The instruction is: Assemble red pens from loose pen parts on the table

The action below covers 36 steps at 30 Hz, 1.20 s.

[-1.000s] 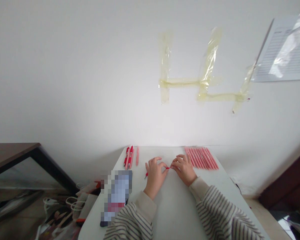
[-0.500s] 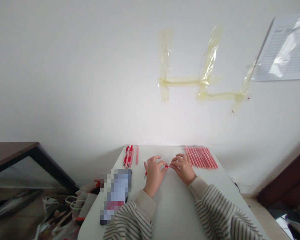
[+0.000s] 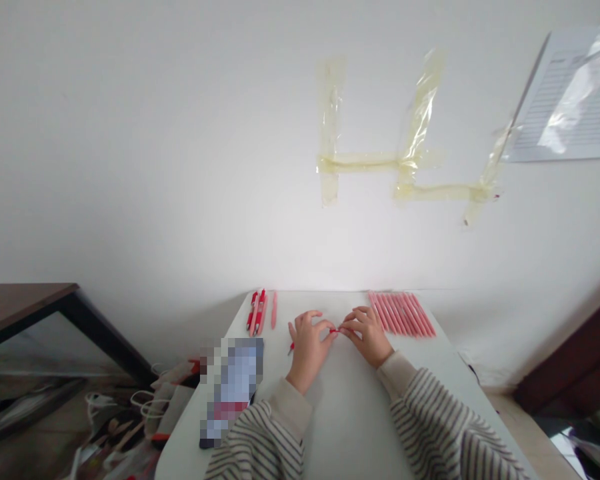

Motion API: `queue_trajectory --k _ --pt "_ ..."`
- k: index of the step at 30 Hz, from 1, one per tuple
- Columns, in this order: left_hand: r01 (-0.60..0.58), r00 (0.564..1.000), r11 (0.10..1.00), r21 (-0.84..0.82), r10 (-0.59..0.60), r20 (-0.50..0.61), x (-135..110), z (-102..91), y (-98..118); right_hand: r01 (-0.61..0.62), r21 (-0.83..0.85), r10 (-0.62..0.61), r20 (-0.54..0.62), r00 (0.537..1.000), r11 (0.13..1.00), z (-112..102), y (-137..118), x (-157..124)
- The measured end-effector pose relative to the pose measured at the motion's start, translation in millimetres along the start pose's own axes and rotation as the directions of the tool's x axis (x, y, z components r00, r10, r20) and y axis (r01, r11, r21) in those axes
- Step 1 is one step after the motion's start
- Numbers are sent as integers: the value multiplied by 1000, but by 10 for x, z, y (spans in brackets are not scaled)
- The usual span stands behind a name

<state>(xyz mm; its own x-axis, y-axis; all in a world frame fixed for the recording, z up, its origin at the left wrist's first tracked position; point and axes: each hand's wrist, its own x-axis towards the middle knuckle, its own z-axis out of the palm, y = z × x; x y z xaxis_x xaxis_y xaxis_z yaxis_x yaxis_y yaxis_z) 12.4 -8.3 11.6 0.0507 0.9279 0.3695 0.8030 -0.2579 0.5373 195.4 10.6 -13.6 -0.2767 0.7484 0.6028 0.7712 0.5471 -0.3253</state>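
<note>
Over the middle of the white table, my left hand [image 3: 310,343] pinches a small red pen part [image 3: 333,331] between thumb and fingers. From the right, my right hand [image 3: 366,335] is closed in a pinch at the other end of that part, fingertips almost meeting those of the left. Most of the part is covered by the fingers. Beside the left hand's outer edge shows a red piece with a dark tip [image 3: 291,348]; whether it joins the held part I cannot tell.
Several pink pen-like sticks [image 3: 403,315] lie in a row at the back right of the table [image 3: 350,427]. Red and pink pens [image 3: 257,313] are grouped at the back left, one pink stick [image 3: 275,310] beside them. A blurred-out phone [image 3: 235,393] lies left. The wall stands behind.
Both hands stay in nearly the same place. The right fingertips have come slightly closer to the left ones, and less of the red part's thin end shows between them.
</note>
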Motion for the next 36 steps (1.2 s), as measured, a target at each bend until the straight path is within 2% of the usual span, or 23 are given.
queue_trajectory --k 7,14,22,28,36 --pt "78 996 996 40 -76 -44 9 -58 -1 -3 -59 3 6 1000 998 -50 143 12" --pt "121 991 989 80 -115 -74 -4 -65 -33 -29 -112 41 111 993 993 -89 327 -15" --pt "142 987 984 107 -134 -84 -10 -74 -35 7 -110 12 165 986 994 3 352 -32" --pt "166 982 975 144 -151 -111 -6 -65 -57 18 -64 -6 194 981 998 -16 331 -11" --pt "181 977 972 152 -160 -137 0 -72 -62 -33 -114 54 182 982 993 -52 267 2"
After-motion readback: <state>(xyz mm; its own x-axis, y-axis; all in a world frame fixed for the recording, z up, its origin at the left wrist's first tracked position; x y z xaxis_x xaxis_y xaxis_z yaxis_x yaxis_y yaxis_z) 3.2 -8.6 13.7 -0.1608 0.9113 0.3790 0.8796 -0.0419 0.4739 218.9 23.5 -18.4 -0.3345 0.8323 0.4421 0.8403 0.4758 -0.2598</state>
